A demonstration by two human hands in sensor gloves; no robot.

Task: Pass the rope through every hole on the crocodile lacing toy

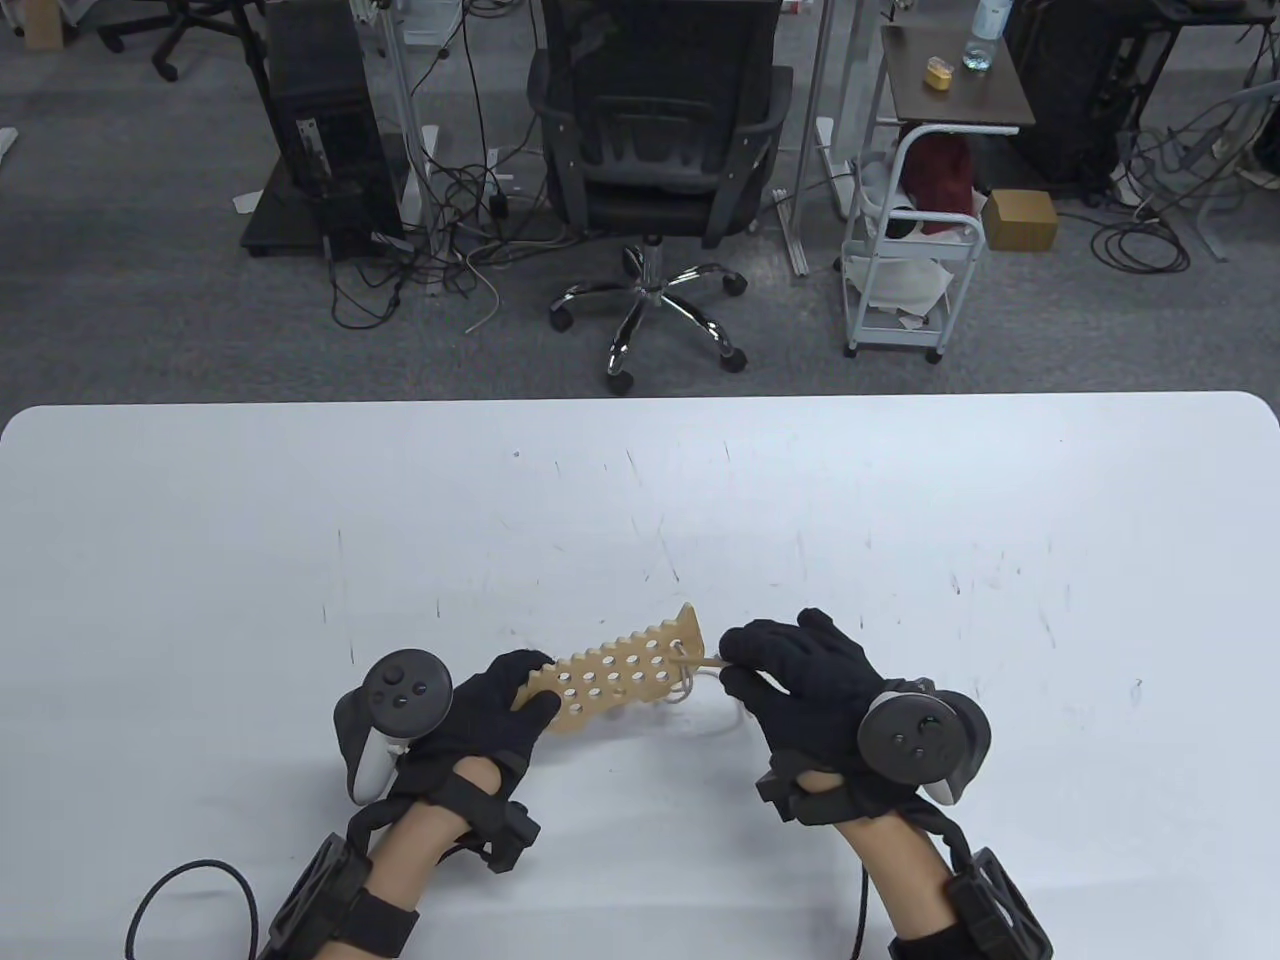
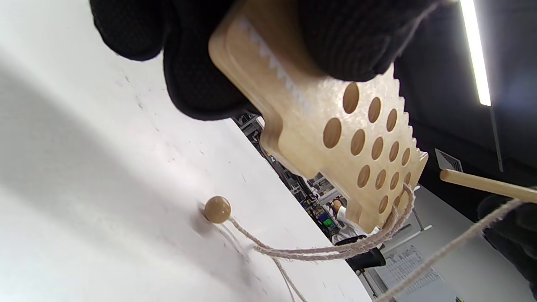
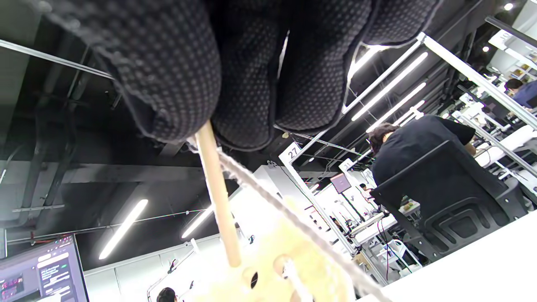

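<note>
Table view shows the crocodile lacing toy (image 1: 625,680) held above the white worktop (image 1: 640,500), near its front edge, tilted so its toothed edge faces away from the person. The left hand (image 1: 480,715) grips the toy's left end, thumb on the upper face and fingers curled beneath. The right hand (image 1: 810,680) sits just beside the toy's right end, its fingers pinching a thin wooden needle (image 1: 705,661) whose tip points at the holes there.

Left wrist view shows the toy's underside (image 2: 335,138) with rows of round holes, and the rope (image 2: 335,249) looped several times through the holes at the far end. From there the rope trails down to a round wooden bead (image 2: 217,209) resting on the worktop. Another strand runs off toward the right hand.

Right wrist view shows the gloved fingertips (image 3: 176,84) closed on the needle (image 3: 218,201), with its tip at a hole in the blurred toy (image 3: 277,260).
</note>
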